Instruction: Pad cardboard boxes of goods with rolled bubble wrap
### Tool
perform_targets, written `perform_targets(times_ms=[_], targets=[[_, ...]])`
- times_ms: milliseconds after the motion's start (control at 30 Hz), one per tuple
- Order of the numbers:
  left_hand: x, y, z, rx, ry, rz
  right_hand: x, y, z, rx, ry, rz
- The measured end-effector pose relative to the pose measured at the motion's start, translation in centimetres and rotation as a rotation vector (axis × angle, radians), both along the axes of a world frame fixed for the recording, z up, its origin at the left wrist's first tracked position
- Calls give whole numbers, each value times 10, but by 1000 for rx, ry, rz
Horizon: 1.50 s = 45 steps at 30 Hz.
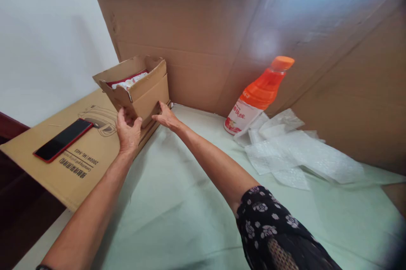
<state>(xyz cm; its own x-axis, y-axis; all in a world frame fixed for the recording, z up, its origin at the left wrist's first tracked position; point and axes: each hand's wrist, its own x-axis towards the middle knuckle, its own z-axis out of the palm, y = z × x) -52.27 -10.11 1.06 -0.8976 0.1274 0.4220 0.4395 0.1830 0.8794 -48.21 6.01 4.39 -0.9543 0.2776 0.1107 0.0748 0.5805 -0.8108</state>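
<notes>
Left hand (129,135) spread wide at lower corner of small carton (151,94); right hand (167,117), thumb and fingers parted, against its side; red-edged phone (63,139) on printed cardboard (106,149).

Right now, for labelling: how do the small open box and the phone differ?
The small box is brown cardboard; the phone is black with a red edge. The box stands open-topped; the phone lies flat. The left hand and right hand are at the box; neither touches the phone. Both are left of the bottle.
</notes>
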Motion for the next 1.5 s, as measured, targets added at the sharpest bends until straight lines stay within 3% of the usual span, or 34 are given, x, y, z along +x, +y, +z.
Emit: perform_targets(times_ms=[133,267,367,433,533,633,733,867,933,1033,1100,1200,1367,1500], targets=[[-8,25,-5,-3,-27,65,3,5,-2,-7,-19,-5],[-1,27,-5,-14,-88,86,51,0,-11,9,-48,-22],[28,17,-5,-32,-153,59,125,0,-19,46,-47,-40],[58,11,-7,-68,-180,-29,188,5,-24,103,-20,-71],[115,10,-20,-267,-117,-270,287,16,-29,206,45,-217],[178,22,-43,-420,82,-536,383,29,-27,271,77,-423],[239,39,-67,-503,290,-756,468,45,-8,420,64,-554],[301,50,-83,-519,453,-863,562,81,48,822,-79,-853],[320,49,-84,-500,486,-879,598,107,78,968,-281,-1080],[336,45,-82,-486,482,-853,636,140,106,915,-708,-1241],[343,41,-80,-492,441,-828,650,147,113,822,-838,-1200],[353,34,-72,-499,350,-833,658,128,112,801,-792,-1075],[374,19,-46,-485,219,-828,657,39,103,856,-333,-726],[382,1,-30,-466,30,-868,661,-17,114,596,-98,-426]])
